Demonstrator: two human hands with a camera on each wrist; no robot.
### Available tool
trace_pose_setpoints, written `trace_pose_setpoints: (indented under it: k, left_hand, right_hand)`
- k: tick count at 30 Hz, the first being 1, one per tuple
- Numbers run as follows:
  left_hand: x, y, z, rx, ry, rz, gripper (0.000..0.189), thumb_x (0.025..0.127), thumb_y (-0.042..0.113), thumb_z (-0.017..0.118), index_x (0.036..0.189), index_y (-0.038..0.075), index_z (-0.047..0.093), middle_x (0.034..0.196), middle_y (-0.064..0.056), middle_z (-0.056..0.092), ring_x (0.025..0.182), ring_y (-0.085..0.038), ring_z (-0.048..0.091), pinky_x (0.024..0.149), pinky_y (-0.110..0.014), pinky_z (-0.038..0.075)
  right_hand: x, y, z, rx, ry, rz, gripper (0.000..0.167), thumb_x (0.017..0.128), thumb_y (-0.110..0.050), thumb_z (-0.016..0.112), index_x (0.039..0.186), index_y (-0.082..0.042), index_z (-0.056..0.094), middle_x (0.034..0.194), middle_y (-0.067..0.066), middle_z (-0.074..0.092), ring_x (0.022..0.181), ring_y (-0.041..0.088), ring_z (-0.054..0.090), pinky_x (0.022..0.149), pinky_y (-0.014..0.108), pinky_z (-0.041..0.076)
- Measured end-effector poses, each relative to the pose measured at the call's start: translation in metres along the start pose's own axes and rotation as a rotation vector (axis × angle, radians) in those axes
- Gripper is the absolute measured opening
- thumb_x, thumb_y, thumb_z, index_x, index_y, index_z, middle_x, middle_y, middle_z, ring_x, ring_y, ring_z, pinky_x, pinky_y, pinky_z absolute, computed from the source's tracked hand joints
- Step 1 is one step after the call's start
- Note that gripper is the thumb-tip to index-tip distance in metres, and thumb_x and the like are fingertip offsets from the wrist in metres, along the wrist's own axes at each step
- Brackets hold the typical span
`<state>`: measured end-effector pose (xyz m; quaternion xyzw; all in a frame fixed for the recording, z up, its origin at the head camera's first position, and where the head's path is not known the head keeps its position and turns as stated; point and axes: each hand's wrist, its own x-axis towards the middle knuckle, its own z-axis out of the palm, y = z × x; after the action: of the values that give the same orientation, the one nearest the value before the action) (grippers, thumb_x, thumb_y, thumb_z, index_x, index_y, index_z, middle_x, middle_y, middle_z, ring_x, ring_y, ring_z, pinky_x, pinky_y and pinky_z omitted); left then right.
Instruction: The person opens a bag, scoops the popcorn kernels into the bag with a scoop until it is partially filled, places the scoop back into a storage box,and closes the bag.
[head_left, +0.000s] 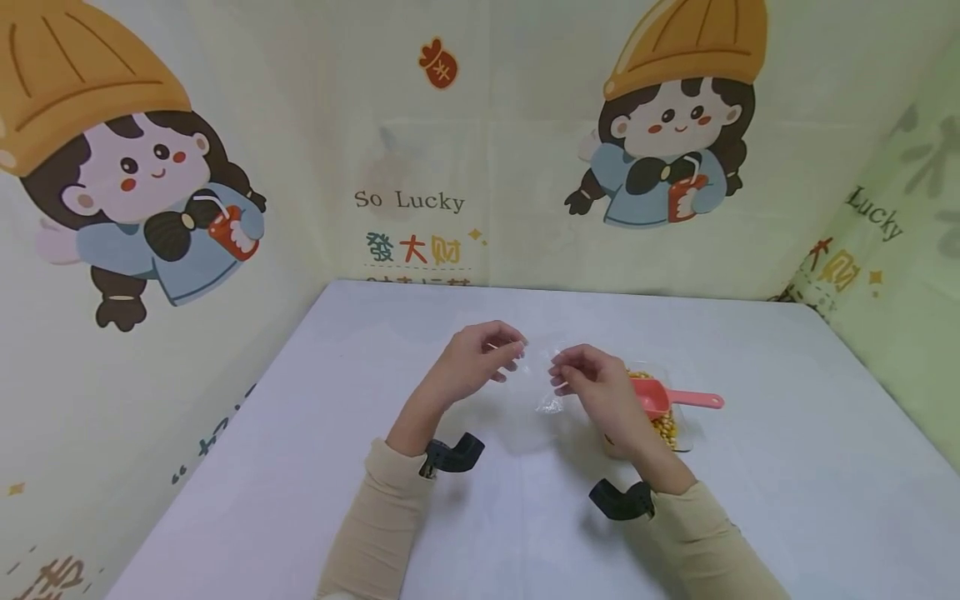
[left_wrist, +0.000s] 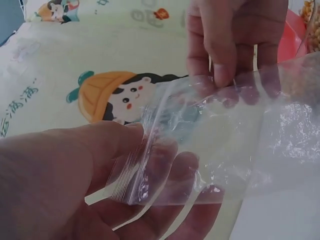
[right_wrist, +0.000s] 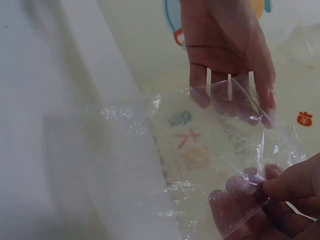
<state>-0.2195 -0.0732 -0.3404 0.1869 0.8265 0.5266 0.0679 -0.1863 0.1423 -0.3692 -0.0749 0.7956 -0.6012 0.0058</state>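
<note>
A clear plastic zip bag (left_wrist: 230, 150) is stretched between my two hands above the table, its body hanging down. My left hand (head_left: 472, 362) pinches it near the zip strip (left_wrist: 150, 137), with thumb on one face and fingers behind. My right hand (head_left: 596, 387) pinches the bag's other side between thumb and fingers, as the right wrist view shows. Whether the bag's mouth is parted I cannot tell. Just beyond the right hand, a pink scoop (head_left: 697, 400) lies on yellow corn kernels (head_left: 665, 431) in a clear container, partly hidden by my right forearm.
The table has a white cover (head_left: 480, 517). Cream cloth walls (head_left: 525, 167) with printed cartoon figures rise behind it and on both sides. A black wrist camera (head_left: 457, 454) is strapped to the left wrist, another black wrist camera (head_left: 622, 500) to the right.
</note>
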Motion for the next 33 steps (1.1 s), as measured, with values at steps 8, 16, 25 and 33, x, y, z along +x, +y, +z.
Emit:
trace_pose_setpoints:
  k: [8, 16, 25, 33]
  left_hand:
    - [-0.008, 0.009, 0.004, 0.188, 0.022, 0.063, 0.017, 0.098, 0.027, 0.064, 0.106, 0.014, 0.072, 0.090, 0.002, 0.068, 0.080, -0.014, 0.064, 0.072, -0.028, 0.054]
    - [-0.014, 0.013, -0.003, 0.243, 0.016, 0.056, 0.013, 0.095, 0.025, 0.067, 0.101, 0.016, 0.074, 0.090, 0.004, 0.070, 0.080, -0.016, 0.065, 0.069, -0.028, 0.054]
    - [-0.014, 0.012, -0.001, 0.238, 0.095, 0.062, 0.010, 0.096, 0.023, 0.067, 0.098, 0.016, 0.074, 0.089, 0.004, 0.070, 0.082, -0.017, 0.065, 0.069, -0.028, 0.054]
    - [-0.012, 0.013, 0.005, 0.189, 0.162, 0.052, 0.013, 0.096, 0.024, 0.066, 0.102, 0.015, 0.073, 0.089, 0.003, 0.069, 0.074, -0.015, 0.066, 0.066, -0.028, 0.055]
  right_hand:
    - [-0.001, -0.001, -0.002, -0.092, 0.015, -0.039, 0.022, 0.101, -0.013, 0.057, 0.119, -0.002, 0.063, 0.110, 0.016, 0.068, 0.096, 0.027, 0.067, 0.081, 0.025, 0.057]
    - [-0.002, -0.001, -0.004, -0.161, 0.055, -0.075, 0.020, 0.101, -0.015, 0.058, 0.118, -0.006, 0.064, 0.110, 0.012, 0.069, 0.096, 0.023, 0.067, 0.082, 0.023, 0.056]
    - [-0.003, -0.004, -0.004, -0.278, 0.119, -0.149, 0.030, 0.097, -0.015, 0.063, 0.126, -0.009, 0.058, 0.122, 0.011, 0.065, 0.111, 0.025, 0.063, 0.095, 0.039, 0.053]
    - [-0.008, -0.011, -0.004, -0.316, 0.183, -0.225, 0.034, 0.095, -0.012, 0.066, 0.127, -0.008, 0.057, 0.127, 0.010, 0.062, 0.118, 0.026, 0.058, 0.099, 0.047, 0.050]
